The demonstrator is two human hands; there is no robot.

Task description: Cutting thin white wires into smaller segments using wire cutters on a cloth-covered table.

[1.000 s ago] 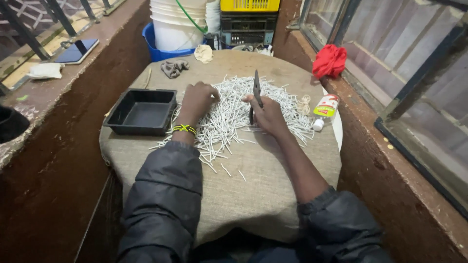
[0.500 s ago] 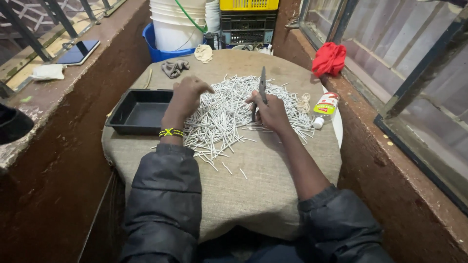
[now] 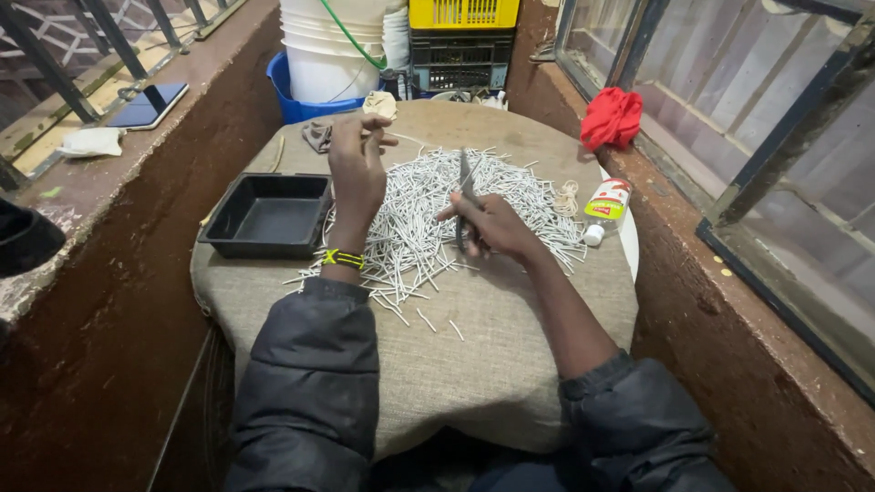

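Note:
A big heap of thin white sticks (image 3: 428, 214) lies spread on a round table covered in burlap (image 3: 474, 364). My left hand (image 3: 357, 169) is raised above the heap, fingers pinched on one thin stick at its tips. My right hand (image 3: 492, 226) rests on the heap and grips a slim dark blade (image 3: 466, 187) that points away from me. A yellow and black band sits on my left wrist.
An empty black tray (image 3: 267, 215) sits at the table's left. A small bottle with a white cap (image 3: 606, 208) and a coil of string (image 3: 568, 197) lie right of the heap. White buckets (image 3: 328, 46), a blue tub, crates and a red cloth (image 3: 611, 117) stand beyond. Brick walls flank both sides.
My left hand has lifted off the heap and moved up and away with a stick pinched in its fingers. My right hand with the blade has stayed almost still.

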